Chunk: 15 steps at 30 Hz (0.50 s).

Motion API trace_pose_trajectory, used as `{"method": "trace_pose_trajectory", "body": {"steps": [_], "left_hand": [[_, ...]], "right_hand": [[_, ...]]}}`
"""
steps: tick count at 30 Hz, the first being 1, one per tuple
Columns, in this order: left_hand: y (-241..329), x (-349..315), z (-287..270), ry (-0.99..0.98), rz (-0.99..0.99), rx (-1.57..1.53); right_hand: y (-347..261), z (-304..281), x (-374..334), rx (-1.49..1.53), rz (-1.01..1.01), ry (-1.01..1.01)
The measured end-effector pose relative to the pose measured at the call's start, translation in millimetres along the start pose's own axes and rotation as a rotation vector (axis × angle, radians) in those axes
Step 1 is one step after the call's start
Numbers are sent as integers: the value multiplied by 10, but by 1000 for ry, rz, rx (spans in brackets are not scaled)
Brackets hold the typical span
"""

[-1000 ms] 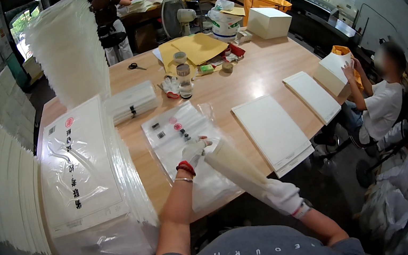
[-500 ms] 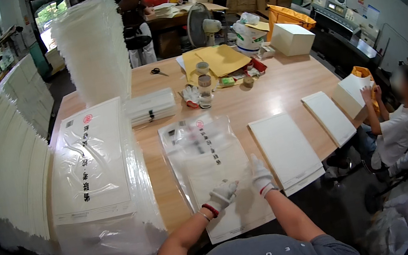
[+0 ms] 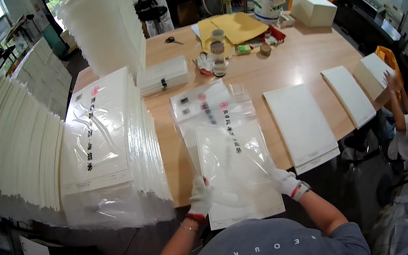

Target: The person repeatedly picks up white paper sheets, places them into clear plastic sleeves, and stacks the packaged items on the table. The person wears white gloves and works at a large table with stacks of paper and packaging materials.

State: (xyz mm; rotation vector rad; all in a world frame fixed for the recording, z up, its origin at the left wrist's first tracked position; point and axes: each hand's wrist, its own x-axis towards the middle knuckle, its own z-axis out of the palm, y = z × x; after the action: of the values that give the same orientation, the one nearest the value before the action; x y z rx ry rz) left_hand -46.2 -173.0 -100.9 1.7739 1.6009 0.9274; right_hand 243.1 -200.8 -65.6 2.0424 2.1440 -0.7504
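From tabletop (image 3: pixel 280 68) centre: bagged stack (image 3: pixel 99 131) at 9, looks done. Left hand (image 3: pixel 202 198) at 7, clear bag (image 3: pixel 243 121) and white paper (image 3: pixel 246 211) at 6, near end sticking out; right hand (image 3: pixel 284 181) at 5. Can't tell either hand's fingers. White stack (image 3: pixel 303 121) at 4, unbagged.

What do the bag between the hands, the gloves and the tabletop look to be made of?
Bag: apparently clear plastic film, glossy, judging by its glints and see-through face.
Gloves: probably white knitted fabric; matte, with red cuff edging.
Tabletop: smooth, light wood colour, soft reflections; solid wood or laminate, I can't tell.
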Motion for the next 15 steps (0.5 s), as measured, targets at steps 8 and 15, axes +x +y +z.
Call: {"method": "trace_pose_trajectory", "body": {"steps": [8,15], "left_hand": [[-28,-1212,-257,-418,-113,-208],[135,-892,-188,-133,-385,-399]], "right_hand": [[88,786,-1172,215,-251,135],[-30,256,-929,225,59,344]]}}
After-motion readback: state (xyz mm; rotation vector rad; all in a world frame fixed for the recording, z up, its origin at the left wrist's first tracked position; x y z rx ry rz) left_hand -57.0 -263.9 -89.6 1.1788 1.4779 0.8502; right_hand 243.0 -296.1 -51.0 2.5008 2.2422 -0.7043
